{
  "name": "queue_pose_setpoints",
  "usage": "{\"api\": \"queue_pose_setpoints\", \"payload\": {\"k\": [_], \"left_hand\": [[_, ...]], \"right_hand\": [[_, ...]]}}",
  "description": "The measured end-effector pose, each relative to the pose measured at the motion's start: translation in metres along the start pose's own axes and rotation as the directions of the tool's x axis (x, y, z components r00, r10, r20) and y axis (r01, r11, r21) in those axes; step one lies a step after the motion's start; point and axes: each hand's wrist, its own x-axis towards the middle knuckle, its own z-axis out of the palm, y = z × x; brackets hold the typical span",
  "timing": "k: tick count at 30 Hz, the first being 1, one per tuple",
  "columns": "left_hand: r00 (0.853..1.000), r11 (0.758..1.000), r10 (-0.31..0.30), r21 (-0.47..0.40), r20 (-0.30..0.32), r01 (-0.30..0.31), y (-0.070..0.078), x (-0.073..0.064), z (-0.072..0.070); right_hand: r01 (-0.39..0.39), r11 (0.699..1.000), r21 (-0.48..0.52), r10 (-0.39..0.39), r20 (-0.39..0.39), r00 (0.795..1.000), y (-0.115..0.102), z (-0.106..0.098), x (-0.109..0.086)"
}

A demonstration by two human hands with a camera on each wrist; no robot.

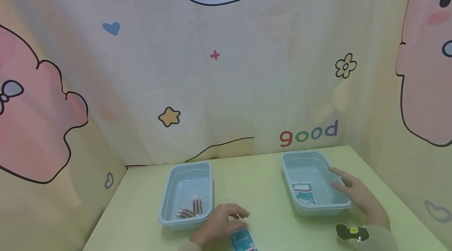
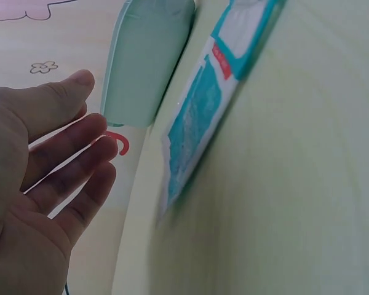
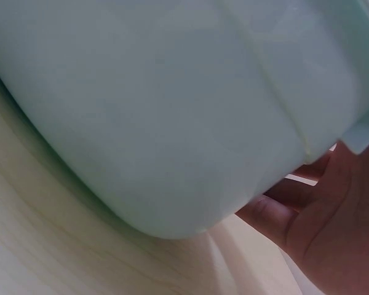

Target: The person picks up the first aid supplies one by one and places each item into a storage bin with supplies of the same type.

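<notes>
My left hand (image 1: 224, 219) hovers over the table with fingers loosely bent, holding nothing. Just below it lies a flat teal-and-white sachet (image 1: 243, 239), with a red label visible in the left wrist view (image 2: 197, 117). At the right, my right hand (image 1: 356, 194) grips the right side of a light blue plastic tray (image 1: 325, 211), thumb over the rim and fingers against the outer wall (image 3: 172, 123). Inside that tray are teal-and-white sachets (image 1: 304, 194). Beside my left hand is a second blue tray (image 1: 183, 225) with several brown swabs with white ends (image 1: 192, 208).
A pale yellow-green table (image 1: 254, 188) carries both trays, set apart left and right. A printed curtain (image 1: 212, 98) with stars, a heart and the word "good" hangs right behind the table and along both sides. A dark strap (image 1: 353, 233) sits on my right sleeve.
</notes>
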Motion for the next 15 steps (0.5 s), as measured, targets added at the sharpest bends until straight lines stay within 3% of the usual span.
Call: {"api": "queue_pose_setpoints", "payload": {"k": [6,15], "left_hand": [[0.998,0.998,-0.058,0.003,0.025,0.058,-0.0036,-0.0046,0.0018],[0.983,0.985,-0.166,-0.033,0.074,0.168,-0.0035,-0.0105,0.0040]], "right_hand": [[-0.003,1.000,-0.015,0.003,-0.006,1.000,0.0014,-0.0012,0.0011],[0.003,1.000,-0.012,-0.003,-0.006,1.000,0.0016,0.0015,0.0014]]}}
